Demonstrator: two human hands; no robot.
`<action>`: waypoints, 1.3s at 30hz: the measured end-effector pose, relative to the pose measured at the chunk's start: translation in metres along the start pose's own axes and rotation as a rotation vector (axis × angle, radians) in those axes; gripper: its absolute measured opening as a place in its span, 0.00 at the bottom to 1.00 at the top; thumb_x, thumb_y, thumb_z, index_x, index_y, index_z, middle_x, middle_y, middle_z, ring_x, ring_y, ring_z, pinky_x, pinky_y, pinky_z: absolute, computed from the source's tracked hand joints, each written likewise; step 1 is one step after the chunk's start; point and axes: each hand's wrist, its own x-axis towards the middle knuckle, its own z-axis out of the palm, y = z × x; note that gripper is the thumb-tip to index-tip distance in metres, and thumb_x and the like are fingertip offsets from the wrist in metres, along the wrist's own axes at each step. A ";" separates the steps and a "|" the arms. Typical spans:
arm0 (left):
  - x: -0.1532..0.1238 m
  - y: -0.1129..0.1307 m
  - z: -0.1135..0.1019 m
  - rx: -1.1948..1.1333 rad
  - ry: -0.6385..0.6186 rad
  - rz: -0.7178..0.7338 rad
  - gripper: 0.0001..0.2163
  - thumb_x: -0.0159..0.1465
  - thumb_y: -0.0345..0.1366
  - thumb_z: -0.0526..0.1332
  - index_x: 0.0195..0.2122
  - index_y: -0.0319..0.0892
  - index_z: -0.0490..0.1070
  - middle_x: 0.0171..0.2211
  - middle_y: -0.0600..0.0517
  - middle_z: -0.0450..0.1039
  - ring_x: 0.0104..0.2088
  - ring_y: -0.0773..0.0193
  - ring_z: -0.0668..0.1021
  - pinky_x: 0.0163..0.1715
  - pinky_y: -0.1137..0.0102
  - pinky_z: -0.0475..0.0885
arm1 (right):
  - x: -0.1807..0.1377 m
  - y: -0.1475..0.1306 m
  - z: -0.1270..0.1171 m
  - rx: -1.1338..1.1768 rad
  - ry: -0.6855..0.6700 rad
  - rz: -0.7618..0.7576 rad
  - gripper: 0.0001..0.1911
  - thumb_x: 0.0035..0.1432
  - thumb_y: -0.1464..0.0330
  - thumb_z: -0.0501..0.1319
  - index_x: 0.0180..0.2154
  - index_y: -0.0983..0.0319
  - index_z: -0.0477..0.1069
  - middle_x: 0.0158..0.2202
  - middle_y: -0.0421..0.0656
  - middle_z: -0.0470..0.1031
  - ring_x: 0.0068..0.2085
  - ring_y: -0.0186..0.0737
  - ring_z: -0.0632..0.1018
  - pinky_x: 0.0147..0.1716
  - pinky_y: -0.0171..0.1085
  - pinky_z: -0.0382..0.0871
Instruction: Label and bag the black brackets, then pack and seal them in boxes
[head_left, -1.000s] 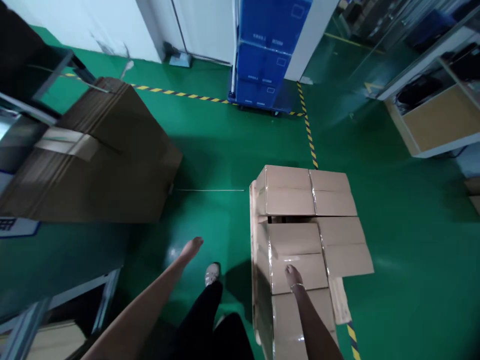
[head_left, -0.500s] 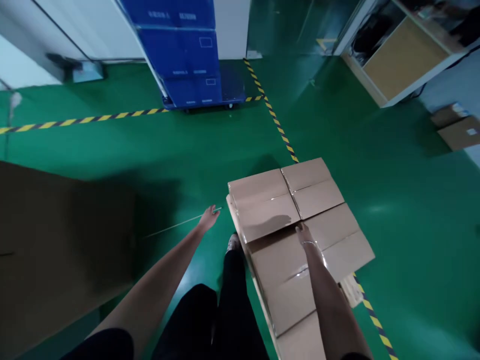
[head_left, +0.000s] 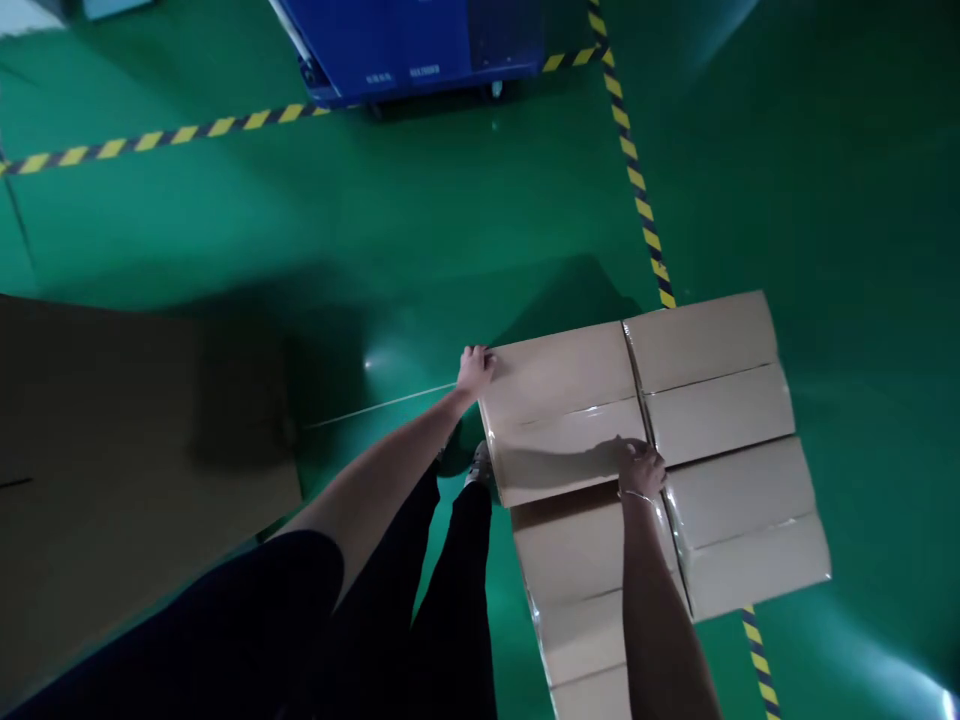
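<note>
A stack of taped cardboard boxes stands on the green floor in front of me. My left hand (head_left: 475,368) grips the far left corner of the upper left box (head_left: 562,400), fingers curled over its edge. My right hand (head_left: 639,467) rests on the near right corner of the same box, fingers curled at the seam where it meets the neighbouring boxes (head_left: 712,380). A thin bracelet sits on my right wrist. More boxes (head_left: 592,570) lie below and nearer to me.
A large brown carton (head_left: 127,440) fills the left side. Blue crates on a wheeled base (head_left: 405,45) stand at the top. Yellow-black tape lines (head_left: 637,190) cross the green floor. My dark-trousered legs and one shoe (head_left: 478,466) are beside the stack.
My left hand swung from free air over the floor onto the box's far left corner. My right hand slid forward to the box's near corner. The view tilted down and closer to the stack.
</note>
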 end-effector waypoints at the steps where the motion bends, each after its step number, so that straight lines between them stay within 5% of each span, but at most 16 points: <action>1: -0.005 0.000 0.002 0.000 0.015 -0.006 0.17 0.66 0.34 0.54 0.54 0.34 0.65 0.52 0.38 0.64 0.56 0.50 0.67 0.59 0.58 0.61 | 0.000 0.003 -0.002 -0.009 -0.002 -0.006 0.28 0.61 0.58 0.52 0.56 0.69 0.64 0.51 0.61 0.69 0.54 0.57 0.69 0.55 0.54 0.56; 9: -0.039 -0.014 0.005 -0.021 0.045 -0.021 0.18 0.64 0.34 0.56 0.54 0.34 0.64 0.47 0.39 0.64 0.51 0.50 0.69 0.56 0.57 0.63 | 0.011 0.007 -0.012 -0.035 0.004 -0.076 0.23 0.60 0.60 0.51 0.48 0.70 0.70 0.46 0.60 0.73 0.49 0.55 0.72 0.48 0.48 0.65; 14: -0.037 -0.014 0.008 -0.027 0.058 -0.025 0.17 0.65 0.33 0.54 0.55 0.36 0.63 0.48 0.39 0.64 0.51 0.49 0.68 0.56 0.53 0.62 | 0.001 0.002 0.002 -0.079 0.075 0.003 0.29 0.61 0.56 0.48 0.50 0.74 0.68 0.47 0.67 0.70 0.51 0.63 0.70 0.49 0.53 0.64; 22: -0.047 0.001 0.019 -0.095 0.047 0.011 0.16 0.65 0.33 0.53 0.54 0.38 0.64 0.52 0.39 0.65 0.54 0.50 0.66 0.57 0.54 0.61 | -0.029 0.017 -0.003 -0.111 0.064 0.061 0.26 0.61 0.58 0.48 0.55 0.65 0.66 0.51 0.63 0.70 0.54 0.65 0.70 0.55 0.64 0.56; 28: -0.066 -0.008 0.019 -0.110 0.077 -0.024 0.16 0.66 0.34 0.52 0.55 0.39 0.63 0.54 0.39 0.64 0.56 0.51 0.65 0.58 0.55 0.60 | -0.013 -0.005 0.002 -0.049 0.127 0.160 0.26 0.63 0.63 0.42 0.54 0.69 0.65 0.54 0.66 0.65 0.57 0.66 0.66 0.56 0.62 0.54; 32: -0.064 -0.015 0.020 -0.047 0.075 -0.020 0.16 0.67 0.34 0.51 0.55 0.38 0.63 0.54 0.38 0.65 0.56 0.51 0.66 0.59 0.55 0.59 | -0.008 -0.026 -0.002 0.060 0.086 0.120 0.26 0.61 0.67 0.47 0.59 0.69 0.60 0.60 0.62 0.60 0.61 0.62 0.61 0.59 0.60 0.52; 35: -0.061 -0.018 0.017 0.053 0.065 -0.038 0.17 0.67 0.34 0.50 0.56 0.36 0.63 0.55 0.38 0.64 0.57 0.52 0.66 0.60 0.60 0.59 | -0.048 -0.036 -0.002 0.195 -0.023 0.111 0.26 0.60 0.66 0.49 0.57 0.71 0.61 0.60 0.61 0.61 0.61 0.58 0.62 0.58 0.57 0.55; 39: -0.058 -0.021 0.007 0.265 0.041 -0.051 0.18 0.68 0.33 0.48 0.57 0.34 0.62 0.57 0.38 0.63 0.59 0.53 0.65 0.61 0.63 0.58 | -0.173 -0.057 0.009 0.454 -0.267 0.166 0.18 0.63 0.67 0.47 0.46 0.64 0.72 0.48 0.51 0.75 0.50 0.44 0.74 0.51 0.44 0.68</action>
